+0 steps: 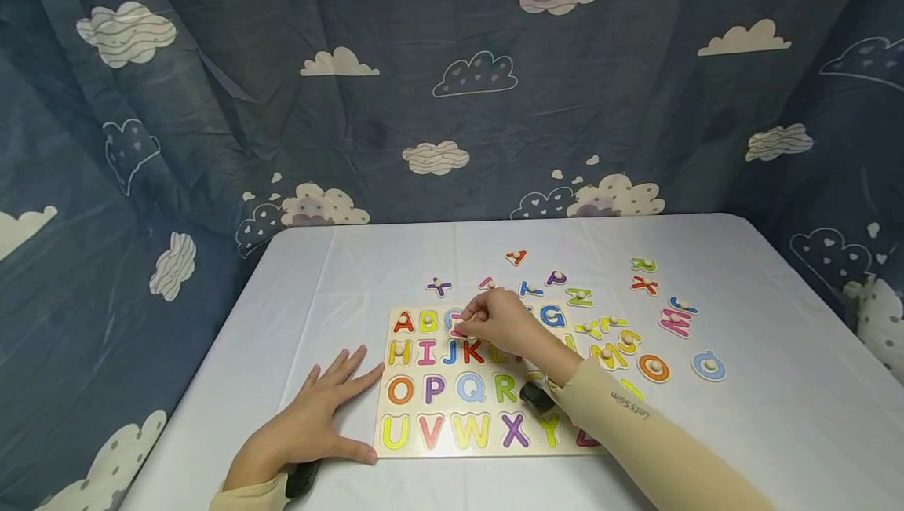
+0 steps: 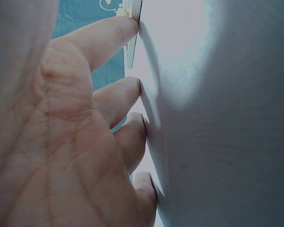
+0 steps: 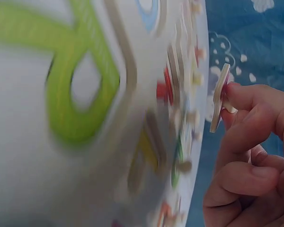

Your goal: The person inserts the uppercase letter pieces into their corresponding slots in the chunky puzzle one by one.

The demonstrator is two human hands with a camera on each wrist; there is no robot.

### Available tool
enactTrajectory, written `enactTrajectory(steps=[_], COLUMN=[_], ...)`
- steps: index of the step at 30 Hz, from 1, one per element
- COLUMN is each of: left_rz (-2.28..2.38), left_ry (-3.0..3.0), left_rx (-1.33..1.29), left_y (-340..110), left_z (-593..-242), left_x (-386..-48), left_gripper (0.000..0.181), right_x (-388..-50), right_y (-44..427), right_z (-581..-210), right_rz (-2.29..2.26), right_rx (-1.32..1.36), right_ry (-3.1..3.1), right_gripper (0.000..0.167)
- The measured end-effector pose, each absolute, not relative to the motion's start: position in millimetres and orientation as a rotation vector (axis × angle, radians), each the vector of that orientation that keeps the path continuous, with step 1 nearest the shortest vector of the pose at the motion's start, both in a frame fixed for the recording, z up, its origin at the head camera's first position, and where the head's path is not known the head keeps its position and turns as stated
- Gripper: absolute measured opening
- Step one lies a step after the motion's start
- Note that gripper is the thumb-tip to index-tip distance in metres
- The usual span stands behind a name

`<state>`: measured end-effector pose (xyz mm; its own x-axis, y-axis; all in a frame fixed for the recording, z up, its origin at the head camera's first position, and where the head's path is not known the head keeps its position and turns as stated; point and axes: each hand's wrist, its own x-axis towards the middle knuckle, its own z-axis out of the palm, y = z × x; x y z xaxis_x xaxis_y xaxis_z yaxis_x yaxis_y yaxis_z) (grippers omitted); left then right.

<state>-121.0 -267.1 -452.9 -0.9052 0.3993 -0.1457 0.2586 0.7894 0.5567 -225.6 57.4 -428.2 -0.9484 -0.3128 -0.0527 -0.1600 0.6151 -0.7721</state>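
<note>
- Letter piece (image 1: pixel 459 328), small, pinkish-red; over the board's upper row, held clear of the surface and seen edge-on in the right wrist view. Which letter, cannot tell.
- Right hand (image 1: pixel 504 323), pinching that piece between thumb and finger; other fingers curled in.
- Board (image 1: pixel 452 410), pale, beneath; A (image 1: pixel 402 323), B (image 1: pixel 428 322) and H (image 1: pixel 399 353), knobs showing, at the piece's eight to nine o'clock.
- Blue G (image 1: pixel 553 315), at three o'clock, just beyond the hand.
- Sleeve (image 1: pixel 657 436), beige, lettered; runs in from four o'clock, covering the board's right part.
- Black wrist device (image 1: pixel 537 399), blocking view of the board right of the green R (image 1: pixel 504 388).
- Left hand (image 1: pixel 321 413), at eight o'clock; fingers spread, grasping nothing, thumb touching the board's near corner.
- Purple X (image 1: pixel 439 286), loose, at eleven o'clock.
- Red letter (image 1: pixel 516 257), loose, between one and two.
- Pink letter (image 1: pixel 676 323), loose, at three.
- Orange O (image 1: pixel 653 368) and light blue Q (image 1: pixel 708 366), loose, between three and four.
- Table (image 1: pixel 339 279), white-covered, under all.
- Curtain (image 1: pixel 395 122), dark, cloud-patterned, at twelve.
</note>
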Motion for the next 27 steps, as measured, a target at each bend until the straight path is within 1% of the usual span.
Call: enactTrajectory(steps=[7, 12, 22, 27], left_rz=[0.79, 0.79, 0.801, 0.801], left_ry=[2.732, 2.731, 2.726, 2.728], left_rx=[0.525, 0.528, 0.539, 0.534], left_y=[-266, -266, -266, -266], left_z=[-452, -452, -450, -450], left_x=[-121, -121, -120, -120], left_gripper=[0.121, 0.121, 0.121, 0.121], right_x=[-217, -213, -211, -211], right_y=[32, 20, 12, 9], right_z=[-433, -437, -440, -440], right_rz=[-1.283, -1.228, -1.169, -1.147], right_rx=[-0.424, -0.45, -0.517, -0.54], right_ry=[2.557, 2.575, 2.616, 2.625], right_gripper=[0.016, 0.017, 0.021, 0.02])
